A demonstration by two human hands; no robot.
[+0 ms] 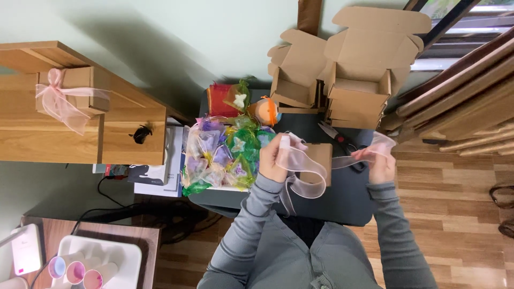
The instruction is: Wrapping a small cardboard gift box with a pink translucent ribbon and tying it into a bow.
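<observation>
I see both hands up over the dark table [342, 203], pink ribbon [308, 174] stretched between them. Left hand [274, 158] has fingers closed on one end, a loop hanging below it. Right hand [381, 163] pinches the other end, fingers shut on it. The ribbon runs across a small closed box [320, 160] sitting on the table just under the hands. My read: ribbon-wrapping step, ribbon being laid over the box. Next move needs the ribbon centred and kept taut before crossing. Scissors [342, 143] lie just behind the box, pouches [225, 155] left of it, open boxes [342, 80] stacked at the back.
</observation>
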